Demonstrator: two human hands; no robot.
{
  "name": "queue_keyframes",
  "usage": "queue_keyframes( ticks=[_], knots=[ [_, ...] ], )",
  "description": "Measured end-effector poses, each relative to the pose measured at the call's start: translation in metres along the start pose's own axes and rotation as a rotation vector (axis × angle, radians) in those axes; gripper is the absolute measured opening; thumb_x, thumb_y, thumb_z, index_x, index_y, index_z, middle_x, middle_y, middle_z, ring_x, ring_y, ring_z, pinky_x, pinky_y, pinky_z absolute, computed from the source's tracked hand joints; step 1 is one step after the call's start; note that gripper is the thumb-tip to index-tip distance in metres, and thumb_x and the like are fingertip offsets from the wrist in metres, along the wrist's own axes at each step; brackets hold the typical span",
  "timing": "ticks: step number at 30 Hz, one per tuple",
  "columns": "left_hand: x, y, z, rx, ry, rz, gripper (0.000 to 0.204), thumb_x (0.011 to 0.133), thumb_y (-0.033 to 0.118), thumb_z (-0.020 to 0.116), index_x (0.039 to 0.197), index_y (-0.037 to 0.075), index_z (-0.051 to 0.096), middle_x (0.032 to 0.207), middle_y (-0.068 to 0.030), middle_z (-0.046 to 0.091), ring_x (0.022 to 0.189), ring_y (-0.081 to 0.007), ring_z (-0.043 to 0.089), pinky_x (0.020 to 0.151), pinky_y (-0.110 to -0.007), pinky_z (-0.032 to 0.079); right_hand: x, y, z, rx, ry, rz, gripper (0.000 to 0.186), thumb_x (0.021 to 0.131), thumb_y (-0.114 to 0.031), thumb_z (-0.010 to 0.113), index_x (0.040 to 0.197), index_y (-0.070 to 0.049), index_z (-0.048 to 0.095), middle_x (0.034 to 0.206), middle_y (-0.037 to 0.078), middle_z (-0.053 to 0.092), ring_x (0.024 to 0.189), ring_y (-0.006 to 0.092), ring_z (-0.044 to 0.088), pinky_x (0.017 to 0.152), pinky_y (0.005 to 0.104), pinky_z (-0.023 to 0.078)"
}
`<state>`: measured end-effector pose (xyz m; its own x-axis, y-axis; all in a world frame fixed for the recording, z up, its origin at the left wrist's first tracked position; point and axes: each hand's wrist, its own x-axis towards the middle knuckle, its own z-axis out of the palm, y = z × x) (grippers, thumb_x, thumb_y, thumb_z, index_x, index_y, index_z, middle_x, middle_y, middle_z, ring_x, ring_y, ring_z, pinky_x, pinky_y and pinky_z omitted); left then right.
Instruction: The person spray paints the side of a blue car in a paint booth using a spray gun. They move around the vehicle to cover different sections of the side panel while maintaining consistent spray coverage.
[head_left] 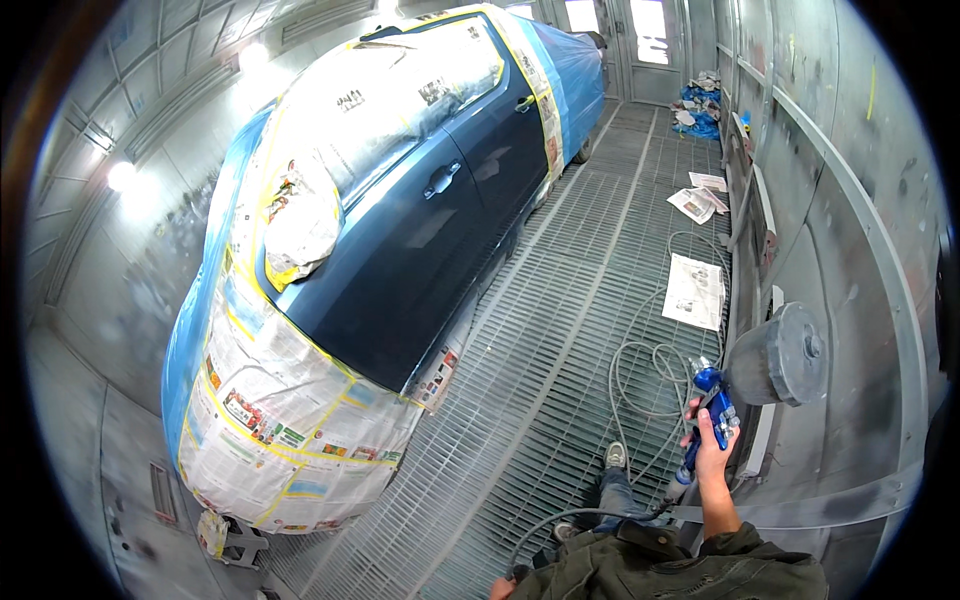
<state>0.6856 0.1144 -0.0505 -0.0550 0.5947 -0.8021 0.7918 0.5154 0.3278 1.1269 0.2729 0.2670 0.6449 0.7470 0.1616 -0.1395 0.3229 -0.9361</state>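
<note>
My right hand (712, 440) is closed around a blue spray gun (716, 405) with a grey translucent cup (775, 355) attached, held at the lower right. A grey hose (565, 515) runs from the gun down toward my left hand (500, 588), which is mostly cut off at the bottom edge beside the hose; its fingers are unclear. To my left stands a car with dark blue doors (390, 265). Newspaper (275, 440) and yellow tape mask its front, windows and mirror (300, 225); blue plastic sheeting (570, 70) covers the rear.
Grated flooring (510, 380) runs between the car and metal booth wall (840, 190), with a coiled hose (645, 355) and loose newspapers (690, 290) on it. A pile of blue plastic and paper (697, 110) lies by the far doors (650, 50). My shoe (615, 455) is below me.
</note>
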Motion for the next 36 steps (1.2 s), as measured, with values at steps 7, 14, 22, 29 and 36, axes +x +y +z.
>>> queue_keyframes(
  ticks=[7,14,22,29,36],
  knots=[
    [0.004,0.004,0.001,-0.013,0.008,0.009,0.052,0.085,0.049,0.053,0.096,0.000,0.067,0.088,-0.0239,0.066,0.088,-0.0408,0.063,0.074,-0.049,0.048,-0.004,0.001,0.007,0.003,-0.064,0.016,0.017,0.090,-0.006,0.056,0.104,0.003,0.057,0.099,0.010,0.063,0.080,0.0132,0.061,0.045,0.0229,0.051],
    [0.005,0.010,0.008,-0.032,0.006,0.016,0.051,0.085,0.048,0.053,0.096,0.000,0.067,0.089,-0.0239,0.066,0.089,-0.0409,0.063,0.074,-0.049,0.048,-0.011,-0.004,0.014,-0.006,-0.245,0.056,0.021,0.089,-0.006,0.057,0.105,0.007,0.060,0.101,0.013,0.063,0.082,0.0161,0.060,0.048,0.0250,0.052],
    [0.005,0.017,0.011,-0.057,0.005,0.010,0.050,0.085,0.047,0.053,0.096,0.000,0.067,0.090,-0.0239,0.066,0.089,-0.0410,0.063,0.074,-0.049,0.049,-0.019,0.008,0.015,-0.097,-0.482,0.180,0.030,0.089,-0.007,0.056,0.117,0.003,0.053,0.105,0.012,0.060,0.085,0.0182,0.059,0.056,0.0255,0.052],
    [0.008,0.047,0.011,-0.083,0.004,-0.003,0.049,0.085,0.046,0.054,0.096,0.000,0.067,0.090,-0.0240,0.066,0.089,-0.0411,0.063,0.075,-0.049,0.049,0.007,0.068,-0.004,-0.221,-0.641,0.401,0.026,0.089,-0.007,0.057,0.114,0.000,0.055,0.107,0.010,0.059,0.089,0.0169,0.058,0.061,0.0266,0.051],
    [0.015,0.097,0.001,-0.095,0.039,-0.027,0.048,0.085,0.045,0.054,0.095,0.000,0.068,0.091,-0.0240,0.066,0.090,-0.0411,0.063,0.075,-0.049,0.049,0.065,0.117,-0.004,-0.427,-0.909,0.324,0.025,0.089,-0.008,0.058,0.113,0.000,0.056,0.105,0.010,0.060,0.088,0.0175,0.058,0.060,0.0268,0.051]
  ],
)
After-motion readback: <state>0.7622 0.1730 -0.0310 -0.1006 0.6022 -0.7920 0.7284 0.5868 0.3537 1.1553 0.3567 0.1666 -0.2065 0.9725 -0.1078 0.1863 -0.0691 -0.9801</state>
